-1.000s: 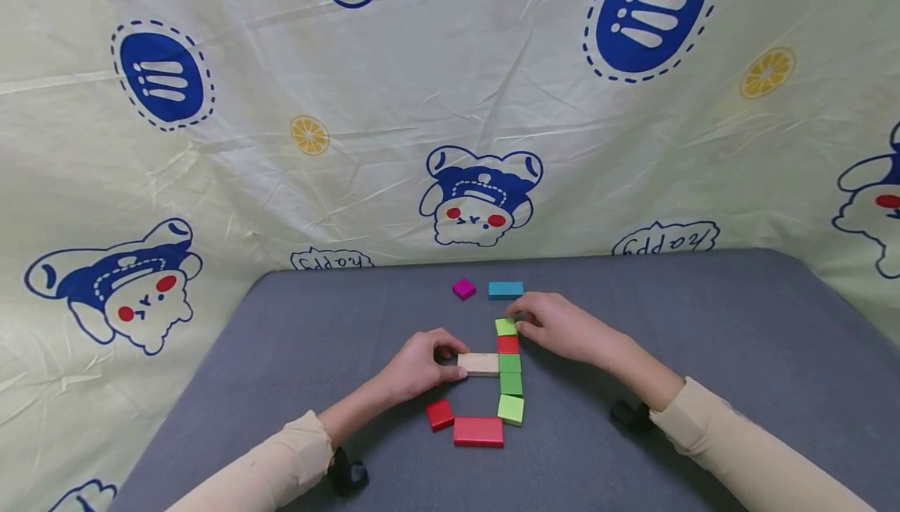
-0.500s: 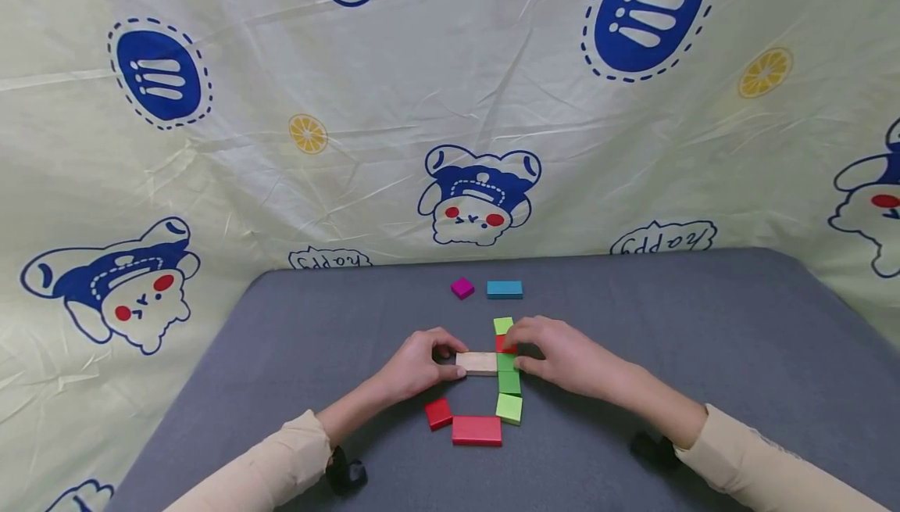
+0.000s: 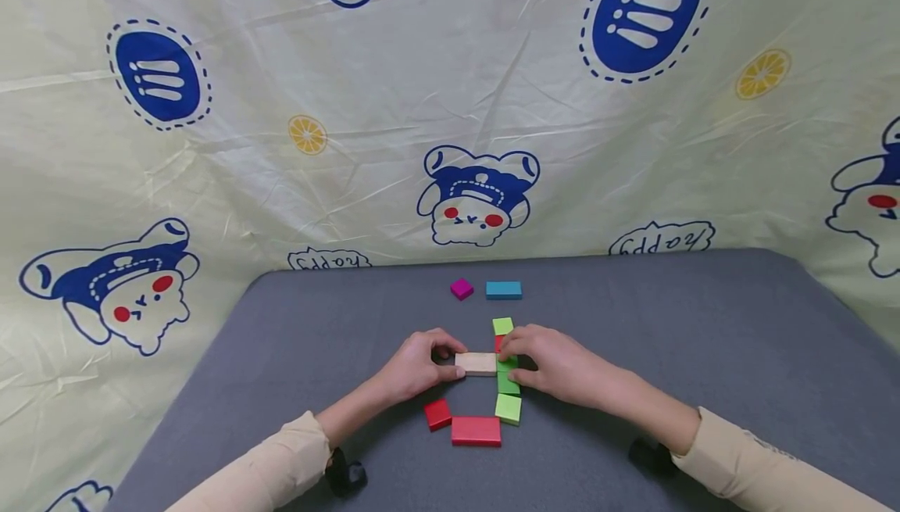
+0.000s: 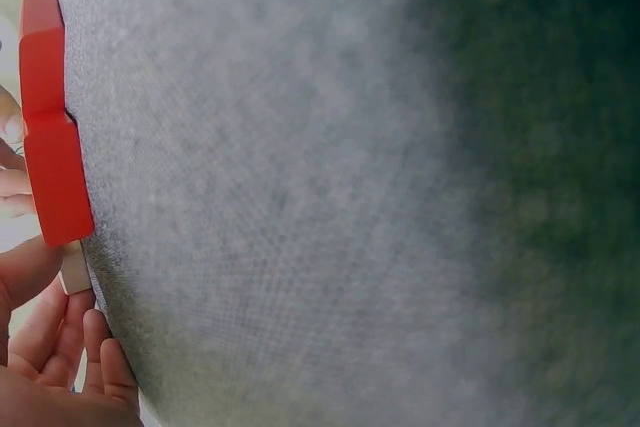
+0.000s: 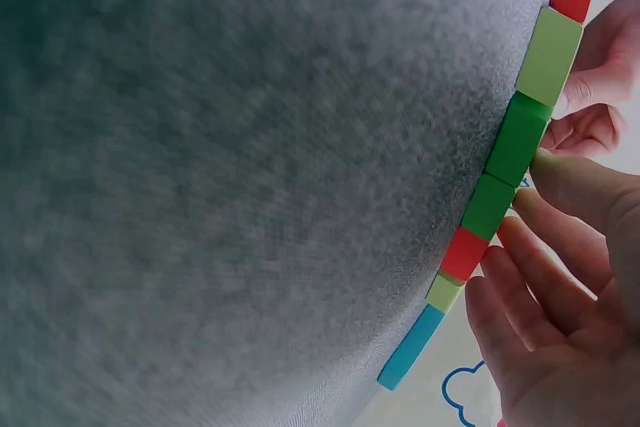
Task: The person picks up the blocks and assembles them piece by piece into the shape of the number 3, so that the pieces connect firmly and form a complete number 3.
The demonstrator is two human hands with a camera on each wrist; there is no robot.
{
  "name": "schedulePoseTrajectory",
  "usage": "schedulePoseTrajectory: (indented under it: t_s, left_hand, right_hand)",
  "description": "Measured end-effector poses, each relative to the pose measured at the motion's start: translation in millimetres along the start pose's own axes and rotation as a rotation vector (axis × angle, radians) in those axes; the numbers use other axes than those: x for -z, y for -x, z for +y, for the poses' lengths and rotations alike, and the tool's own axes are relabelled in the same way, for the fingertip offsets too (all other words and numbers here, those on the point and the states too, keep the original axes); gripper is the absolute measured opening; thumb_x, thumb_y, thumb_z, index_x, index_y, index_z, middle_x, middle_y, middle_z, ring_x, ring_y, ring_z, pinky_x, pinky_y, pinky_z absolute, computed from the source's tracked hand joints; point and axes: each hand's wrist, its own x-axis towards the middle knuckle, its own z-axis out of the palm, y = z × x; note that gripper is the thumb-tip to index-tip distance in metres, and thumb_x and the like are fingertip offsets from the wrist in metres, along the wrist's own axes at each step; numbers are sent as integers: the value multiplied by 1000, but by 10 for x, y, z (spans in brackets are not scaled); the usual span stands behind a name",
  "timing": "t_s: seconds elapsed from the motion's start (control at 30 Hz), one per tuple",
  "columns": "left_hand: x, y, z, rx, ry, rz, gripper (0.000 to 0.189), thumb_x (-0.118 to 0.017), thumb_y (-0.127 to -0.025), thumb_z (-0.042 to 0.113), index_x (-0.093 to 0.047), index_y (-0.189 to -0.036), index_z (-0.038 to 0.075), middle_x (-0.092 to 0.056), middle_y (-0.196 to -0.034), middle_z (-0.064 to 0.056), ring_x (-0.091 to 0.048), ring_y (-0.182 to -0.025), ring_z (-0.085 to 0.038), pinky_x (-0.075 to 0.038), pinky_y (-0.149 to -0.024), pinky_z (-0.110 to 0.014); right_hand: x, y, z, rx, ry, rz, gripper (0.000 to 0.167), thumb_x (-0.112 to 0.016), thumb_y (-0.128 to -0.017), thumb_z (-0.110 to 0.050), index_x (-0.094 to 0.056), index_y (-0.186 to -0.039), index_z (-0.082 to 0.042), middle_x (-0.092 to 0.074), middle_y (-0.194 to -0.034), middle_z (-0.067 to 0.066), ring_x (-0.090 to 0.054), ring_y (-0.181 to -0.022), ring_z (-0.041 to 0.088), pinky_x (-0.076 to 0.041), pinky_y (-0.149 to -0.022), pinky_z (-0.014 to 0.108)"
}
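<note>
My left hand (image 3: 415, 365) pinches the left end of a plain wooden block (image 3: 476, 364) between thumb and fingers. The block's right end meets a column of coloured blocks. Over that column, my right hand (image 3: 555, 359) has its curled index finger and thumb at the upper dark green block (image 3: 504, 365), gripping it. Directly below lies a second dark green block (image 3: 508, 384), then a light green one (image 3: 508, 409). Above my fingers, a red block (image 3: 499, 342) is partly covered, with a smaller light green block (image 3: 502, 326) at the top.
A long red block (image 3: 476, 431) and a small tilted red block (image 3: 437, 413) lie in front, left of the column's foot. Farther back are a magenta block (image 3: 462, 288) and a blue block (image 3: 503, 290). A printed curtain (image 3: 380, 199) hangs behind the grey table (image 3: 316, 316).
My right hand has moved from the light green block at the column's top down toward me, to the dark green blocks. The left hand stays on the wooden block.
</note>
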Motion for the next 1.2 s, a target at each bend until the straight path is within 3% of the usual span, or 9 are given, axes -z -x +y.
schedulePoseTrajectory:
  t_s: [0.2,0.37,0.7,0.87,1.2]
  left_hand:
    - [-1,-4,10,23,-11,-3,26,-75,-86,13,-73,-112,13,-61,-101,4,-53,-95,-16,-47,-81,-30]
    - [-1,-3,52,7,-41,-7,24,-75,-87,11,-72,-110,12,-61,-101,2,-54,-94,-18,-48,-80,-30]
    - [71,-61,84,13,-21,-31,22,-71,-90,16,-71,-111,10,-61,-96,2,-56,-87,-16,-49,-70,-28]
    - [145,-168,108,8,-29,20,21,-69,-92,16,-71,-111,8,-63,-97,1,-58,-88,-18,-51,-67,-29]
    - [162,-513,81,-5,-156,157,28,-73,-89,16,-69,-114,4,-65,-106,-8,-57,-101,-24,-49,-84,-39]
  right_hand:
    - [0,11,-9,0,-21,4,24,-76,-87,-19,-73,-111,-15,-62,-117,-1,-57,-108,20,-49,-90,44]
    - [-13,23,-8,-12,-40,16,23,-76,-87,-18,-74,-109,-14,-61,-116,-1,-56,-107,21,-49,-90,45]
    - [-22,20,-11,-4,-70,36,20,-76,-87,-15,-74,-107,-13,-61,-114,-3,-56,-106,19,-49,-88,43]
    - [-21,24,-8,1,-67,40,20,-76,-87,-16,-74,-107,-13,-61,-114,-4,-56,-107,18,-49,-89,43]
    - [-7,51,-16,5,-83,34,20,-75,-88,-16,-74,-107,-13,-61,-113,-5,-56,-106,17,-49,-87,42]
